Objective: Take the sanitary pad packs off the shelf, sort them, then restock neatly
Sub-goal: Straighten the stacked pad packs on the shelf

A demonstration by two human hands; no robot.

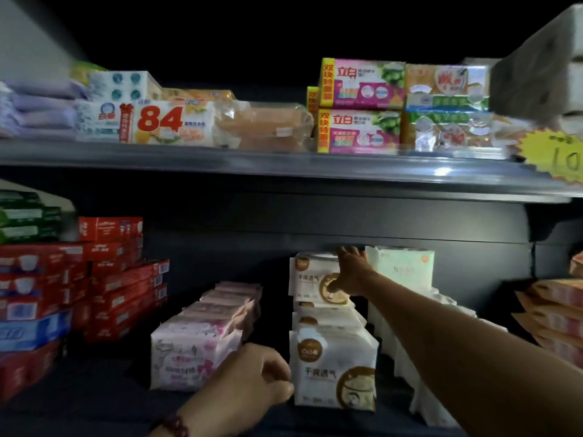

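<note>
Sanitary pad packs [328,320] are ranged in rows running front to back on the dark lower shelf [94,389]. Nearest of all, the left hand [249,383] is seen from behind, with a bead bracelet [175,425] worn at its wrist. Its fingers are curled inward and its knuckles are set against the left edge of the front white pack [334,370], which stands upright just to the right of that hand. Whether anything is pinched by those fingers cannot be told. Just to the left of and behind the left hand, a row of pink packs [195,357] is lined up toward the back wall. Well to the left of it, red boxes [120,288] are stacked. Farther in, the right arm is stretched over the white row. The right hand [353,271] is closed on the right edge of the rear white pack [312,272], which is perched on top of the row. The thumb is laid across the printed face and the fingers are hooked over the top corner. Immediately to the right of that hand, a pale green pack [400,266] stands upright. Well to its right, orange packs [555,310] are piled at the edge of view. Above both hands, the upper shelf [284,165] is loaded with soap packs [359,105], and a yellow price tag [558,156] is fixed at its right end.
</note>
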